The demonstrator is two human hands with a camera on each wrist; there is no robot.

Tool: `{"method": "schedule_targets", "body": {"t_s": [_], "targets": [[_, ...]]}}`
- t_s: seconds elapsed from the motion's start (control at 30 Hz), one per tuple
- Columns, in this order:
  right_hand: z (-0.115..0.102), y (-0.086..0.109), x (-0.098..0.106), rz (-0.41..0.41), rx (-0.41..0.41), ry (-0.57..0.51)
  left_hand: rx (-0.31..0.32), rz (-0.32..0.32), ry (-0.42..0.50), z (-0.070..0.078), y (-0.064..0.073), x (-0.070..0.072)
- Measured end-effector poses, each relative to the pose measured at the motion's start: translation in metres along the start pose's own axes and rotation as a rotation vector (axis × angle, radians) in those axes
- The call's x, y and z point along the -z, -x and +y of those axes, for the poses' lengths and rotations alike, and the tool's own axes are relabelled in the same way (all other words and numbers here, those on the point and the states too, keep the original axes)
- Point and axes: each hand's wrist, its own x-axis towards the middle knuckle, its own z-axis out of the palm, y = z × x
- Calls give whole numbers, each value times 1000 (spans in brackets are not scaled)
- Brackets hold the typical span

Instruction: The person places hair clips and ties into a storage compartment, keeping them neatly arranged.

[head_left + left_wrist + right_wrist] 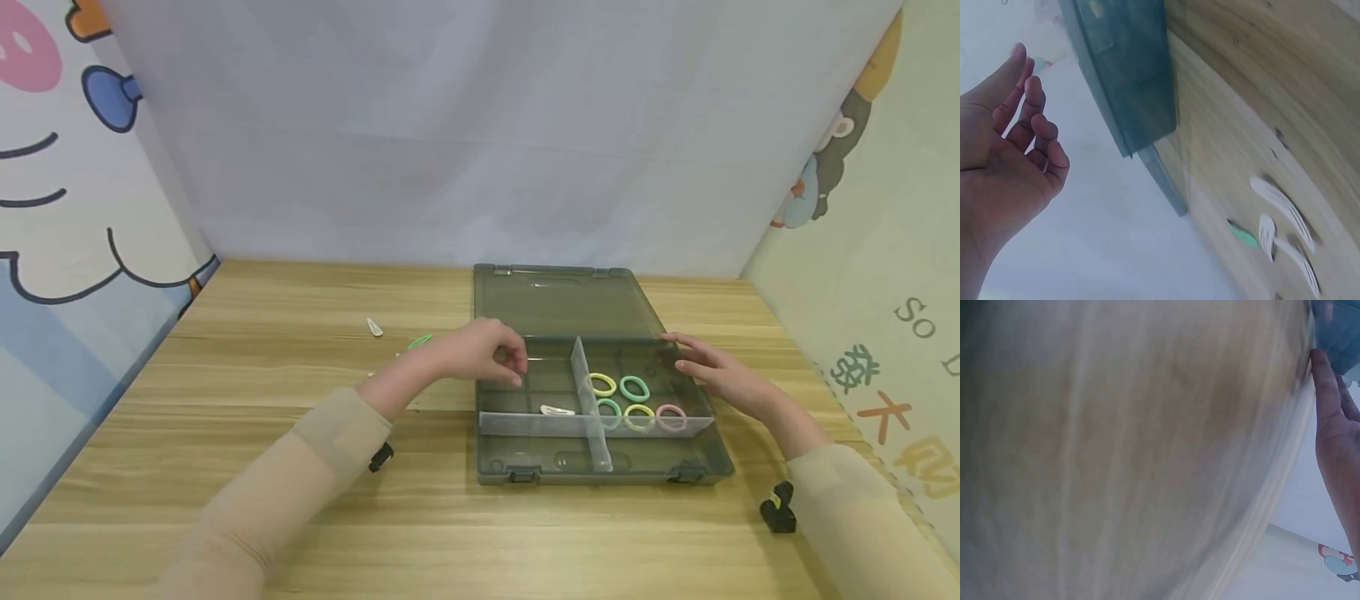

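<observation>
My left hand (pixel 491 350) hovers above the left compartment of an open grey translucent box (pixel 605 479), its fingers loosely bent. In the left wrist view, nothing shows between the thumb and fingers of the left hand (pixel 1019 144). Below it in the compartment lies a white hair clip (pixel 557 411). At the box's right side, my right hand (pixel 716 375) touches the wall with extended fingers, as the right wrist view also shows. Several hair ties lie in the right compartment, among them a pink hair tie (pixel 671 417) and a yellow hair tie (pixel 602 384).
Left of the box lie a white hair clip (pixel 374 327) and a green hair clip (pixel 421 341); more white clips (pixel 1282 206) show in the left wrist view. Clear dividers (pixel 532 424) split the box, and its lid (pixel 562 300) lies back towards the wall.
</observation>
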Motion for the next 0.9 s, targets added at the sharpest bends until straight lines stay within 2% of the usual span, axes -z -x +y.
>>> {"method": "schedule_targets", "body": {"t_s": [0.2,0.47,0.67,0.9], "targets": [[-2,1,1,-4,-9,7,1,30,19,-14,22,11],[-2,-1,3,-11,-2,12,47,54,3,-37,48,20],[0,-1,3,-7,-3,2,73,69,-3,-51,66,21],[2,-1,2,-11,-5,3,55,95,-2,-71,84,16]]}}
